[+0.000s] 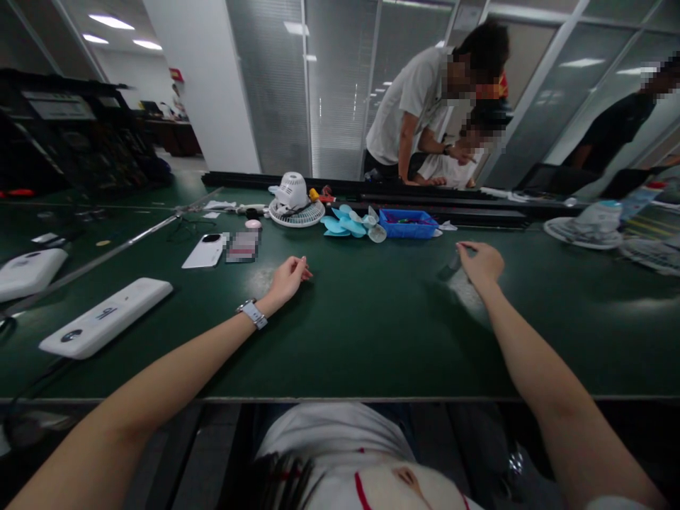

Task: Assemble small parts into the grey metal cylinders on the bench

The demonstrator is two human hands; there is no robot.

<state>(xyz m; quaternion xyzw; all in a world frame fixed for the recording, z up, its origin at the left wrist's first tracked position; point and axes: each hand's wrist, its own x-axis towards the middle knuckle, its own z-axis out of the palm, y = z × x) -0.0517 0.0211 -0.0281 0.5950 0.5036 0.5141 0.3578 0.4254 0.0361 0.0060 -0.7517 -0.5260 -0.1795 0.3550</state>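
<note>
My left hand (290,278) rests on the green table (372,333) with its fingers curled in and nothing visible inside them; a watch (253,313) is on that wrist. My right hand (482,263) lies farther right, fingers bent around a small dark object (449,268) that I cannot make out clearly. Beyond the hands lie a white fan guard with its motor (294,202), light blue fan blades (345,224) and a blue tray (408,224) of small parts.
A white phone (206,250) and two long white devices (106,316) (29,273) lie at the left. Another fan (595,223) stands at the right. Behind a black rail (478,209), people lean over the far side.
</note>
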